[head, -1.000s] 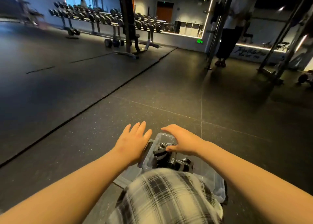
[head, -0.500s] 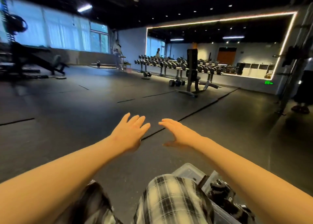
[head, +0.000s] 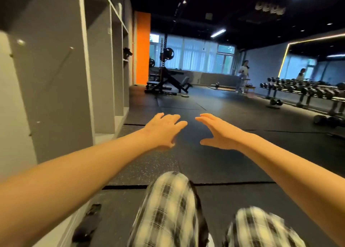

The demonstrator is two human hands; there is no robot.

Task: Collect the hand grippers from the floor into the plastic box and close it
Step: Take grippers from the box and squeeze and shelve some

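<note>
Two empty hands, left hand [head: 164,130] and right hand [head: 221,133], hovered spread above the black rubber floor [head: 214,168]; the clear plastic box had swung out of view, probably unclosed.

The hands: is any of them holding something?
No, the left hand and right hand are both open and empty, fingers spread above the floor.

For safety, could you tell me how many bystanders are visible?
2: one bystander by the far windows, another in the mirror above the dumbbell rack; more may be hidden.

Lockers [head: 56,78] left, dumbbell rack [head: 306,91] right
</note>
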